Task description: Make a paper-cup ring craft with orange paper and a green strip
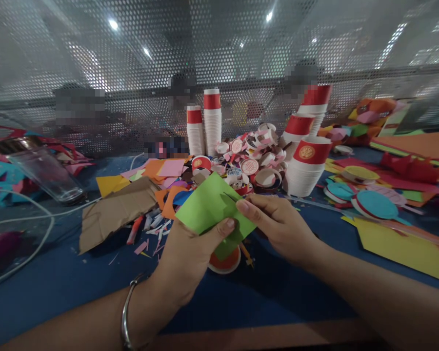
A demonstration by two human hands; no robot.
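Note:
My left hand [190, 253] is closed on a sheet of bright green paper [205, 200], its thumb pressed on top. The paper is bent, and a lower flap hangs under the thumb. My right hand [281, 229] is pinched at the paper's right side around a thin, dark, pointed tool [229, 196]. The tool's tip lies over the green sheet; the rest is hidden by my fingers, so its exact kind is unclear. Below the paper, a round orange-faced piece with a white rim [225, 263] rests on the blue table [300, 302], partly covered.
Stacked paper cups [305, 170] stand behind a heap of cut cup pieces [249, 165]. To the left are torn cardboard [117, 209], paper scraps, a glass bottle [46, 170] and a white cable [51, 229]. Blue discs [376, 202] and yellow paper [402, 248] lie right.

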